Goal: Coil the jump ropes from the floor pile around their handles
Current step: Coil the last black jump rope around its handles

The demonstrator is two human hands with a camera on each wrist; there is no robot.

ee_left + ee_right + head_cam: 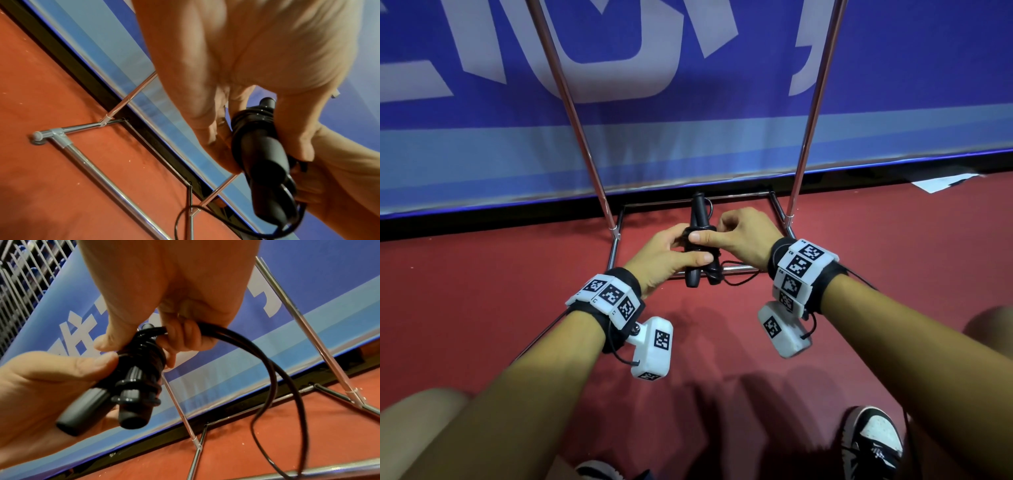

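Left hand point(667, 255) clasping both black handles point(697, 240) upright, right hand point(743, 236) pinching the rope point(273, 369) against the coil, wrists level above red floor point(722, 342)

Count of items before me, by kind.

Two hands of mine are present: my left hand point(666, 255) and my right hand point(739, 236). One black jump rope point(273, 369) is present, with two black handles point(115, 395) lying side by side. Several turns of cord point(144, 350) sit around them; the exact number I cannot tell. One metal stand point(616, 246) is present, with two slanted chrome poles point(571, 109) rising from it. One blue banner point(688, 144). Two wrist bands with printed markers point(609, 296), one on each arm. Two shoes point(873, 442), one only partly visible at the lower edge.
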